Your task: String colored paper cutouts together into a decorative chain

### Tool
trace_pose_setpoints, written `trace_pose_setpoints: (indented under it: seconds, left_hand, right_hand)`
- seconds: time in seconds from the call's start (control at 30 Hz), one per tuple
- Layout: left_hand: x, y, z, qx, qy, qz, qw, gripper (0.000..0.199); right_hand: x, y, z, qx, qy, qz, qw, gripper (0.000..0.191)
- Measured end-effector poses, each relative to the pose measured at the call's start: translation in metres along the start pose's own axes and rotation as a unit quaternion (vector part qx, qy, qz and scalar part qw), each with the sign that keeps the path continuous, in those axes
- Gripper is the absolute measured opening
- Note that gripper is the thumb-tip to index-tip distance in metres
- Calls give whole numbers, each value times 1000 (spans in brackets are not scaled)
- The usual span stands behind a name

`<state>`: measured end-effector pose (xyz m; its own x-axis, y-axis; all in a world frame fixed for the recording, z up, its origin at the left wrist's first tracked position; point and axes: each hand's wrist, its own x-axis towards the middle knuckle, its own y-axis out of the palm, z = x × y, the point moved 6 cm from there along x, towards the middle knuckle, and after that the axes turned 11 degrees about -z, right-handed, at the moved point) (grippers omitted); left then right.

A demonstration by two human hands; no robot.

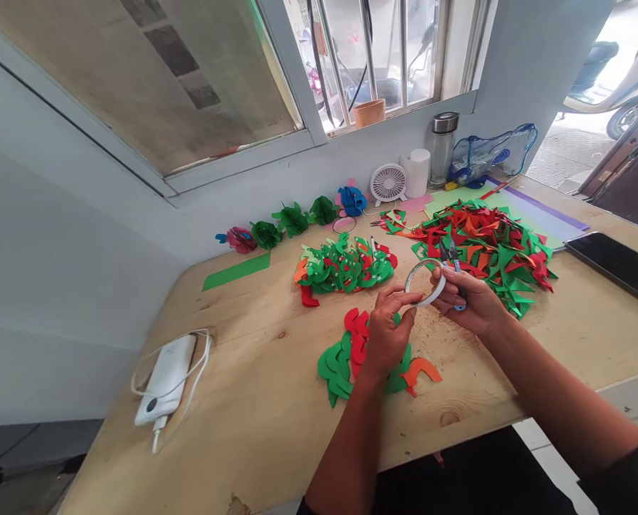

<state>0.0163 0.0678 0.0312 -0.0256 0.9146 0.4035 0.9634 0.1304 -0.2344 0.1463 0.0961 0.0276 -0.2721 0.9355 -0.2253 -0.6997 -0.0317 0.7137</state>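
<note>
A narrow roll of white tape is held up between both hands over the table. My left hand pinches its near left edge with thumb and fingers. On the far side, my right hand grips the roll and also keeps a small pair of scissors, blades pointing up and away, handles partly hidden by the fingers. Beneath my left hand lies a pile of curved green and red paper pieces, partly covered by the hand, with an orange curved piece at its right.
Behind the hands sit a heap of green pieces and a larger heap of red and green scraps. A phone lies right, a power bank with cable left. Along the wall stand paper figures, a fan and a bottle.
</note>
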Motion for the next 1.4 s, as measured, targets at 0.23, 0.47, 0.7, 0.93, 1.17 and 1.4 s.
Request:
trace_pose_setpoints:
  seconds: [0.23, 0.47, 0.7, 0.93, 1.17, 1.4]
  left_hand:
    - [-1, 0, -1, 8, 14, -9, 1000, 24]
    - [0, 2, -1, -25, -2, 20, 999, 27]
    - [-1, 3, 0, -40, -18, 16, 999, 33]
    - [-1, 2, -2, -47, -27, 5, 999, 36]
    - [-1, 2, -3, -61, -39, 13, 997, 40]
    - [-3, 4, -1, -93, -71, 23, 993, 31]
  right_hand:
    - [-1, 2, -5, -22, -14, -21, 999, 16]
    - [0, 1, -8, -30, -18, -25, 999, 16]
    - [1, -1, -7, -5, -12, -32, 999, 15]
    - [1, -2, -8, -7, -13, -35, 999, 13]
    - [1, -3, -7, -9, -1, -56, 998, 14]
    - [-1, 0, -4, -36, -9, -56, 998, 15]
